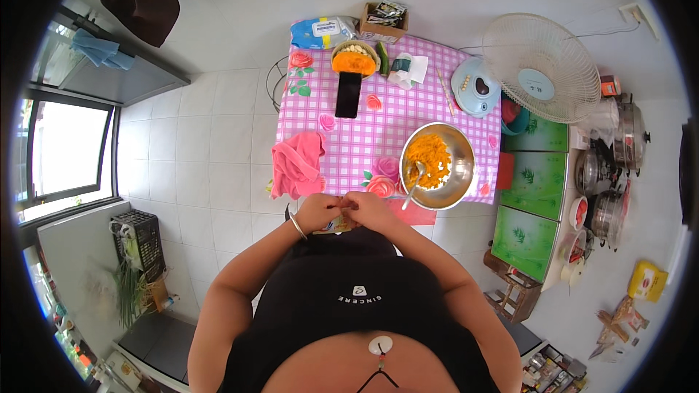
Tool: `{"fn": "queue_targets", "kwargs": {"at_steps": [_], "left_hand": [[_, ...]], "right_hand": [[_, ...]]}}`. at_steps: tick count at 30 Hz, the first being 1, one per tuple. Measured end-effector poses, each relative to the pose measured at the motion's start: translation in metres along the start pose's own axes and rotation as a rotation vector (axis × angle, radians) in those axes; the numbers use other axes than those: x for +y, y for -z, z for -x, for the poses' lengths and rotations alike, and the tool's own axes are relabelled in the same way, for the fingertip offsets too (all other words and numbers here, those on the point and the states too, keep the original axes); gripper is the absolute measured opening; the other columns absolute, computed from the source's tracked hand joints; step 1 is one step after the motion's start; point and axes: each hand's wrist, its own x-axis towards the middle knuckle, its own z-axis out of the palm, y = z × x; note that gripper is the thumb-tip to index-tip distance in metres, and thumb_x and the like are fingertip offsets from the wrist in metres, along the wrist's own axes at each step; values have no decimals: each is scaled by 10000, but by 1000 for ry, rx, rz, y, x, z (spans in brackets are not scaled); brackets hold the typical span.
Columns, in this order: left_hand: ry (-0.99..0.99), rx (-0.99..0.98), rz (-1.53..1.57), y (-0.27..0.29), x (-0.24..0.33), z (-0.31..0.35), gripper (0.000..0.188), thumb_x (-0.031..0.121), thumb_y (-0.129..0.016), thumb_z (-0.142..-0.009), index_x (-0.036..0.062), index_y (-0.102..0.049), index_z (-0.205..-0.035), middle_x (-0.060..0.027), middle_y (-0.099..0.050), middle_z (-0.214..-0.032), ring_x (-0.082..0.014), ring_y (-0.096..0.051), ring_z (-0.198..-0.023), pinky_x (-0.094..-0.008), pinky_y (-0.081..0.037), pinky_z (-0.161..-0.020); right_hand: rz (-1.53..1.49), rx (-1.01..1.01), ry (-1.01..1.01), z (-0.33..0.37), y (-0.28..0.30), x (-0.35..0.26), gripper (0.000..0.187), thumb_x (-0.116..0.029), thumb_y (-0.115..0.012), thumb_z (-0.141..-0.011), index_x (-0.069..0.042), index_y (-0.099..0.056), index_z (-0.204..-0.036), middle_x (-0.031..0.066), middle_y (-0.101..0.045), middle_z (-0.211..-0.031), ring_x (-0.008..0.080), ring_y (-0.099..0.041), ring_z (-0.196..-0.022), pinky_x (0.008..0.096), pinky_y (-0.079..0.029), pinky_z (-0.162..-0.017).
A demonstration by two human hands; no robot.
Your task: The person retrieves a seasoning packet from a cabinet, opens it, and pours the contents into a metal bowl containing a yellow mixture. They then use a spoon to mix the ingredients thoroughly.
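My left hand (pixel 320 211) and my right hand (pixel 366 209) meet just in front of the table's near edge. Both have closed fingers pinching the upper part of a small yellowish packet (pixel 337 224); its contents are hidden. Ahead and to the right stands a steel bowl (pixel 464 164), apart from my hands. Orange mash (pixel 429 154) lies in it, and a metal spoon (pixel 412 188) leans on its near left rim. Beside my left hand, at the table's left corner, is a crumpled pink towel (pixel 298 164).
On the checked tablecloth (pixel 364 138) lie a black phone (pixel 348 96), an orange pumpkin piece (pixel 354 64) on a round container, and white tissue (pixel 415 69). A small cardboard box (pixel 384 29) stands at the back. A fan (pixel 539 65) rises at the right, near green cabinets (pixel 531 182).
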Motion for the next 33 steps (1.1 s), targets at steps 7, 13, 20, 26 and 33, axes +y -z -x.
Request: {"fn": "queue_targets", "kwargs": {"at_steps": [7,13,20,26,33], "left_hand": [[-102,96,76,8,8,1,188,168,-570,-774,1,-657,-774,-122,-591,-599,-165,-582,-513,-290,-454,-497],[32,126,210,17,0,3,159,141,-598,-763,-6,-658,-770,-87,-595,-602,-117,-559,-546,-275,-443,-518],[224,-2,712,19,-15,-3,140,82,-583,-773,-33,-644,-826,-39,-610,-728,-106,-581,-660,-255,-462,-593],[297,-31,870,27,0,-7,132,52,-560,-751,-37,-636,-812,-40,-607,-743,-113,-578,-658,-246,-463,-600],[324,-5,803,23,1,-11,170,100,-598,-776,-48,-647,-842,-48,-621,-747,-106,-583,-665,-244,-465,-598]], "right_hand": [[229,-74,13,-15,8,-5,162,-114,-619,-798,4,-625,-909,104,-655,-768,170,-640,-663,285,-502,-599],[248,-39,151,-22,9,-19,145,-156,-634,-750,-33,-629,-826,118,-640,-724,261,-631,-681,359,-474,-616],[187,18,132,-26,15,-21,139,-149,-623,-765,-27,-637,-830,129,-641,-740,231,-628,-664,336,-480,-619],[7,-57,34,-26,31,-32,140,-114,-648,-751,6,-643,-823,92,-639,-711,124,-595,-641,270,-476,-610],[-81,-68,23,-28,32,-23,145,-104,-659,-743,16,-641,-822,85,-639,-713,120,-593,-641,260,-471,-609]]}}
